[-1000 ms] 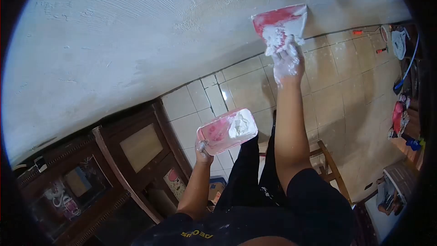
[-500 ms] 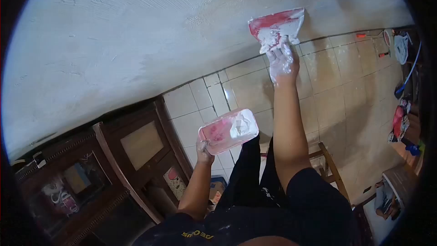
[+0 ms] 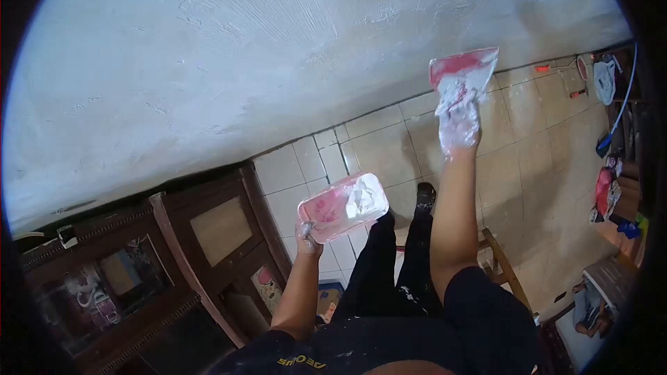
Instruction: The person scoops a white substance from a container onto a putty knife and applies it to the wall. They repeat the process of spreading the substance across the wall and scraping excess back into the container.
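My right hand (image 3: 460, 132), smeared with white paste, is closed on a red putty spreader (image 3: 464, 64). White paste covers the spreader's lower part, and its wide edge points up toward the wall (image 3: 229, 48). In my left hand (image 3: 308, 235) is a pink rectangular tub (image 3: 323, 208), gripped at its near left corner with the thumb over the rim. A lump of white putty (image 3: 364, 198) sits in the tub's right end, and pink plastic shows through at the left. Rough, ridged strokes mark the upper wall.
A dark wooden cabinet (image 3: 215, 232) with glass panes stands against the wall at left. Beige tiles (image 3: 514, 173) cover the floor. A wooden stool (image 3: 504, 264) is beside my right arm. Far right lie an orange-handled tool (image 3: 543, 69), a white bag (image 3: 605, 82) and red cloth (image 3: 603, 187).
My right hand and the spreader have moved right and down in view, away from the upper wall. The tub has shifted slightly left and down. One shoe now shows.
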The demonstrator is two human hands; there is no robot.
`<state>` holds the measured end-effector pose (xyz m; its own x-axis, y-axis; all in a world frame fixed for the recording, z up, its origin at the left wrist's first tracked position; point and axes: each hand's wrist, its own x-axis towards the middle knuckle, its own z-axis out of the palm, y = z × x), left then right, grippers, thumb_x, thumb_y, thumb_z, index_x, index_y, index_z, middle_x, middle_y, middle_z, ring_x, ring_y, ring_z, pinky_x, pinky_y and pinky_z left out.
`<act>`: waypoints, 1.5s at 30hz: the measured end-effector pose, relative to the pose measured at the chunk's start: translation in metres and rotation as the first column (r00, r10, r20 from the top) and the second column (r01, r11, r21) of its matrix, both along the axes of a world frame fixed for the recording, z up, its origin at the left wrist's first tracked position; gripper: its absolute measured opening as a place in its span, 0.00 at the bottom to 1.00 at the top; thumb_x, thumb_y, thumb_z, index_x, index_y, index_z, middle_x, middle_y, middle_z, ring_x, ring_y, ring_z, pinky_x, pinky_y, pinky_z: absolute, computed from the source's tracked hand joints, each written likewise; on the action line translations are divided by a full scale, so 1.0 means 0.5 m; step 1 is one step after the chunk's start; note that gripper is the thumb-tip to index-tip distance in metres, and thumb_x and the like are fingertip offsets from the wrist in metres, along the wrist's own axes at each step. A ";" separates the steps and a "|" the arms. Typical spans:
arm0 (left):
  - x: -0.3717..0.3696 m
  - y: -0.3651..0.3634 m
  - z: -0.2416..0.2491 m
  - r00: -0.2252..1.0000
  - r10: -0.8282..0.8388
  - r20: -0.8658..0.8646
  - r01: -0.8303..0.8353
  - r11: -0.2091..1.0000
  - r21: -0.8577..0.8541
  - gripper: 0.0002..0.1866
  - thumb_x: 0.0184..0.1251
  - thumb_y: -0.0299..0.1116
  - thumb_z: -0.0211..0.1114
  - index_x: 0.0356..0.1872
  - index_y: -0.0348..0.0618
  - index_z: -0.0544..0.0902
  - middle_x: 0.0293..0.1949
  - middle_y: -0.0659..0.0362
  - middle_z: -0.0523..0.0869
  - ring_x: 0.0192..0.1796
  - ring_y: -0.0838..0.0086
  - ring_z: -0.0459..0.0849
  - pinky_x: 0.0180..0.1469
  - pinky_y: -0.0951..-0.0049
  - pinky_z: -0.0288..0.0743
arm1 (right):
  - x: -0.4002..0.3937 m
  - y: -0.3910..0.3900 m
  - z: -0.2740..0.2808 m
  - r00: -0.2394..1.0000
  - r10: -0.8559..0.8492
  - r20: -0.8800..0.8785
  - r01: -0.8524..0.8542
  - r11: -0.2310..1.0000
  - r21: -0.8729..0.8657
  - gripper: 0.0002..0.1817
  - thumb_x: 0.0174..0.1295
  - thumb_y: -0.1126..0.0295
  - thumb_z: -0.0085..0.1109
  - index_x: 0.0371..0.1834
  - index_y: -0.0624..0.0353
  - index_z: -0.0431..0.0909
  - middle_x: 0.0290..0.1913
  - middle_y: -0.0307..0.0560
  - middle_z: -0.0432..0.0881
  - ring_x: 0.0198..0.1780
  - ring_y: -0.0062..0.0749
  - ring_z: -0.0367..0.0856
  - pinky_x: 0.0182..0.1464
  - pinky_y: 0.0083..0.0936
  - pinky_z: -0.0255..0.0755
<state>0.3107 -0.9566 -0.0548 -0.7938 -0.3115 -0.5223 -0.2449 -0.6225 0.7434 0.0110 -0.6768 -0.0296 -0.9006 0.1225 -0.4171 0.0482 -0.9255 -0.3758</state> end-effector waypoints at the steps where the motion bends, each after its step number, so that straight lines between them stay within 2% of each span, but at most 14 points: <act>1: 0.000 0.003 0.000 0.999 0.032 0.029 -0.032 0.999 0.020 0.26 0.66 0.42 0.51 0.63 0.43 0.66 0.59 0.53 0.73 0.60 0.59 0.74 0.61 0.56 0.70 | -0.022 -0.003 0.047 0.999 0.007 -0.042 -0.004 0.998 0.065 0.21 0.65 0.64 0.55 0.59 0.58 0.67 0.61 0.53 0.70 0.63 0.47 0.68 0.64 0.46 0.63; 3: 0.001 0.014 0.003 0.996 0.060 0.068 -0.063 0.997 0.040 0.26 0.66 0.42 0.51 0.63 0.43 0.66 0.59 0.54 0.73 0.60 0.59 0.74 0.62 0.56 0.69 | -0.056 -0.022 0.087 0.994 0.039 -0.097 -0.023 0.987 0.159 0.20 0.64 0.64 0.56 0.57 0.60 0.69 0.57 0.54 0.73 0.59 0.48 0.72 0.60 0.46 0.67; 5: -0.007 0.030 0.010 0.997 0.002 0.080 0.001 0.999 -0.034 0.27 0.65 0.45 0.52 0.63 0.44 0.66 0.59 0.53 0.73 0.60 0.59 0.73 0.62 0.57 0.69 | -0.080 -0.046 0.049 0.997 0.020 0.077 -0.036 0.977 0.208 0.20 0.63 0.65 0.59 0.56 0.62 0.71 0.53 0.51 0.76 0.54 0.43 0.75 0.54 0.43 0.72; 10: -0.008 0.055 -0.006 0.998 -0.021 0.058 0.023 0.999 -0.024 0.30 0.64 0.49 0.54 0.63 0.44 0.64 0.59 0.53 0.72 0.60 0.59 0.73 0.63 0.57 0.69 | 0.025 -0.052 -0.311 0.939 0.098 0.331 -0.170 0.966 0.196 0.20 0.60 0.65 0.64 0.49 0.69 0.75 0.46 0.48 0.80 0.47 0.34 0.79 0.48 0.32 0.75; 14: -0.006 0.045 -0.025 0.995 -0.098 -0.008 0.098 0.995 0.005 0.32 0.63 0.47 0.56 0.66 0.45 0.61 0.60 0.53 0.70 0.62 0.59 0.71 0.64 0.56 0.68 | 0.181 -0.029 -0.352 0.846 0.156 0.510 -0.260 0.956 0.139 0.20 0.60 0.64 0.64 0.53 0.59 0.74 0.50 0.45 0.79 0.51 0.34 0.78 0.50 0.34 0.74; 20: -0.050 0.053 0.007 0.999 0.030 -0.016 -0.031 0.998 -0.046 0.36 0.60 0.48 0.61 0.66 0.43 0.60 0.60 0.53 0.70 0.63 0.59 0.71 0.63 0.57 0.69 | 0.243 0.058 -0.221 0.915 0.301 0.269 -0.294 0.953 -0.066 0.21 0.64 0.62 0.57 0.58 0.55 0.69 0.52 0.47 0.78 0.54 0.38 0.77 0.52 0.36 0.74; 26: -0.158 0.046 0.099 0.990 0.102 -0.101 -0.104 0.994 -0.020 0.35 0.52 0.42 0.67 0.60 0.35 0.68 0.54 0.53 0.76 0.58 0.63 0.75 0.61 0.62 0.70 | 0.220 0.077 0.103 0.939 0.324 0.111 -0.338 0.823 0.456 0.15 0.61 0.74 0.60 0.50 0.64 0.73 0.47 0.45 0.79 0.45 0.31 0.80 0.44 0.28 0.77; 29: -0.188 0.055 0.173 0.984 -0.029 -0.177 0.002 0.989 -0.148 0.31 0.56 0.39 0.62 0.61 0.37 0.67 0.56 0.51 0.74 0.59 0.60 0.74 0.59 0.59 0.72 | 0.219 0.072 0.241 0.742 0.670 0.016 -0.256 0.261 0.931 0.13 0.60 0.74 0.60 0.47 0.69 0.76 0.41 0.47 0.82 0.41 0.22 0.77 0.41 0.21 0.73; 32: -0.217 0.076 0.284 0.976 -0.107 -0.192 0.063 0.973 -0.223 0.30 0.56 0.39 0.63 0.59 0.35 0.69 0.55 0.50 0.75 0.56 0.61 0.76 0.57 0.60 0.73 | 0.223 0.045 0.420 0.586 0.793 0.163 0.031 -0.224 0.974 0.13 0.57 0.77 0.56 0.45 0.68 0.76 0.44 0.58 0.82 0.42 0.44 0.83 0.46 0.32 0.74; 36: -0.210 0.129 0.414 0.974 0.003 -0.226 -0.024 0.996 -0.089 0.24 0.55 0.31 0.63 0.54 0.35 0.75 0.48 0.57 0.80 0.53 0.69 0.76 0.57 0.68 0.70 | 0.236 0.077 0.527 0.460 0.878 0.130 0.166 -0.229 0.959 0.14 0.56 0.75 0.56 0.45 0.67 0.76 0.44 0.60 0.81 0.43 0.51 0.82 0.45 0.33 0.74; 38: -0.199 0.147 0.469 0.983 0.003 -0.182 -0.008 1.000 -0.029 0.23 0.55 0.31 0.64 0.54 0.36 0.76 0.49 0.57 0.80 0.52 0.70 0.76 0.56 0.69 0.69 | 0.240 0.114 0.580 0.519 0.840 0.160 0.081 -0.234 0.969 0.12 0.57 0.76 0.55 0.45 0.66 0.76 0.45 0.59 0.82 0.45 0.47 0.82 0.47 0.31 0.74; 39: -0.190 0.161 0.502 0.985 0.006 -0.170 -0.010 1.000 -0.020 0.23 0.55 0.31 0.64 0.54 0.36 0.76 0.49 0.58 0.80 0.53 0.70 0.76 0.56 0.68 0.69 | 0.241 0.137 0.591 0.553 0.833 -0.026 0.154 -0.072 0.986 0.11 0.58 0.77 0.53 0.45 0.65 0.76 0.44 0.59 0.82 0.49 0.43 0.81 0.51 0.29 0.73; 42: -0.158 0.183 0.537 0.993 0.003 -0.119 -0.012 0.997 -0.078 0.23 0.54 0.32 0.65 0.53 0.36 0.76 0.48 0.58 0.80 0.52 0.70 0.77 0.56 0.68 0.70 | 0.238 0.190 0.654 0.670 0.732 -0.120 0.205 -0.027 0.978 0.14 0.55 0.77 0.52 0.46 0.66 0.77 0.35 0.54 0.83 0.36 0.49 0.82 0.43 0.34 0.75; 45: -0.132 0.203 0.551 0.991 -0.004 -0.134 -0.008 0.996 -0.089 0.22 0.54 0.31 0.65 0.52 0.36 0.77 0.46 0.59 0.81 0.50 0.71 0.78 0.54 0.69 0.71 | 0.263 0.190 0.673 0.613 0.790 -0.029 0.169 -0.095 0.981 0.13 0.56 0.75 0.53 0.45 0.65 0.77 0.36 0.59 0.82 0.37 0.54 0.82 0.42 0.37 0.75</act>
